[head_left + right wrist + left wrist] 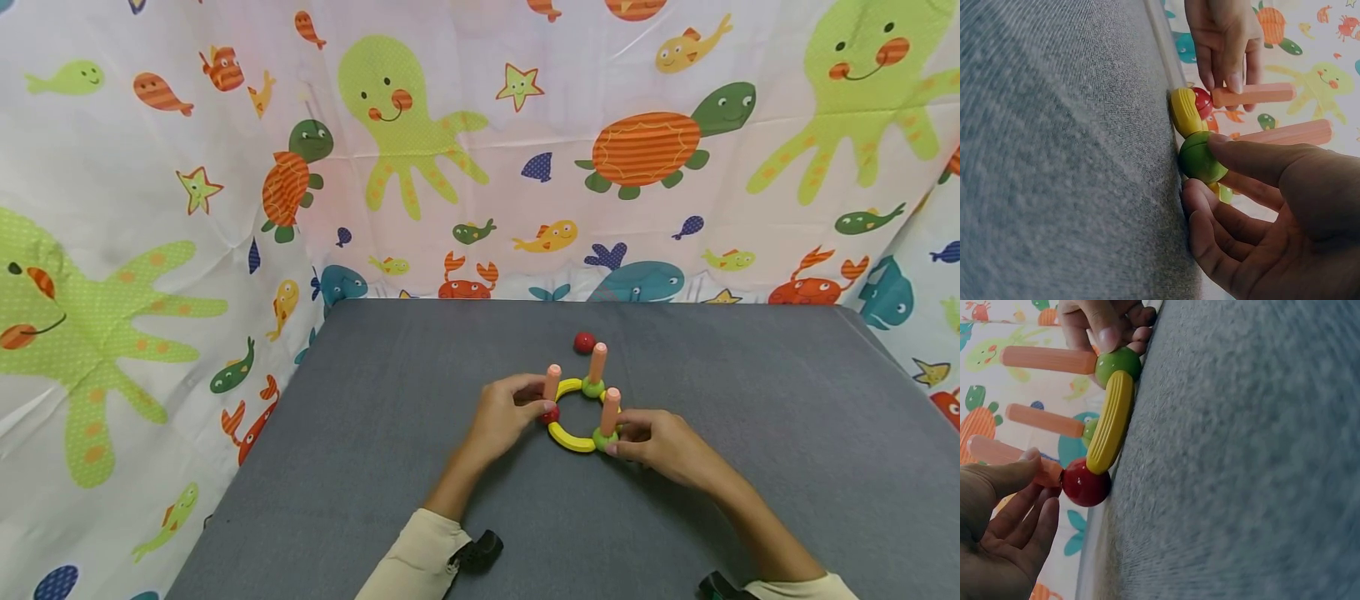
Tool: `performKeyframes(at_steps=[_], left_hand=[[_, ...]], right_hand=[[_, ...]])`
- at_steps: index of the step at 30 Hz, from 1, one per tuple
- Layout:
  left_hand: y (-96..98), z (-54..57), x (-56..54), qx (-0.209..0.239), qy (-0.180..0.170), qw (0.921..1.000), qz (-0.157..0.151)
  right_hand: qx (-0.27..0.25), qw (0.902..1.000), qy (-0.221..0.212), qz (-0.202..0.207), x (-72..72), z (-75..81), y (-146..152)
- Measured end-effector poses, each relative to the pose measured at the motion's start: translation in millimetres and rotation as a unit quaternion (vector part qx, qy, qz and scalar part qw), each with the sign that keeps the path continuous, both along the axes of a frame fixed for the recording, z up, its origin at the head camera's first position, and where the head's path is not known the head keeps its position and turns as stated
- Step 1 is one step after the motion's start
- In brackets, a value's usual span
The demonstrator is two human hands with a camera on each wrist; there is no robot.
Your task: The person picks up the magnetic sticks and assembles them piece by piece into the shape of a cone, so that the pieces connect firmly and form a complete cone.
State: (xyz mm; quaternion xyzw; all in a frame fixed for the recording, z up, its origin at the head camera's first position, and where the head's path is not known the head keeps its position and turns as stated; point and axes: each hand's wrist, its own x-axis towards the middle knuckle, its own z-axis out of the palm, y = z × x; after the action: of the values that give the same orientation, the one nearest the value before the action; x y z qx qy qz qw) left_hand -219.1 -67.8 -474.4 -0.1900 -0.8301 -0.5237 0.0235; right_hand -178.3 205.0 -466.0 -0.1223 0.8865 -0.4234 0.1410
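Observation:
A ring of curved yellow pieces (572,439) joined by balls lies on the grey table. Upright salmon-coloured sticks stand in the balls. At the ring's left, my left hand (506,414) pinches the stick (1051,472) just above a red ball (1087,482). My right hand (663,446) grips the near green ball (1202,157), thumb on top and fingertips against its side. From this ball rises another stick (611,411). A third stick (597,363) stands in the far green ball (592,388), which neither hand touches. The right hand partly hides the ring's right side.
A loose red ball (584,342) lies on the table just behind the ring. The grey tabletop (390,358) ends at a curtain (450,108) printed with sea animals, which hangs behind and along both sides.

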Motion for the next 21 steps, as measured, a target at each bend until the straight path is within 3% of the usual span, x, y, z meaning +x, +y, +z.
performKeyframes(at_steps=[21], left_hand=[[1.8, 3.7, 2.4, -0.028, 0.006, 0.9996, -0.004]], right_hand=[[-0.002, 1.0000, 0.006, 0.002, 0.1, 2.2, -0.1]])
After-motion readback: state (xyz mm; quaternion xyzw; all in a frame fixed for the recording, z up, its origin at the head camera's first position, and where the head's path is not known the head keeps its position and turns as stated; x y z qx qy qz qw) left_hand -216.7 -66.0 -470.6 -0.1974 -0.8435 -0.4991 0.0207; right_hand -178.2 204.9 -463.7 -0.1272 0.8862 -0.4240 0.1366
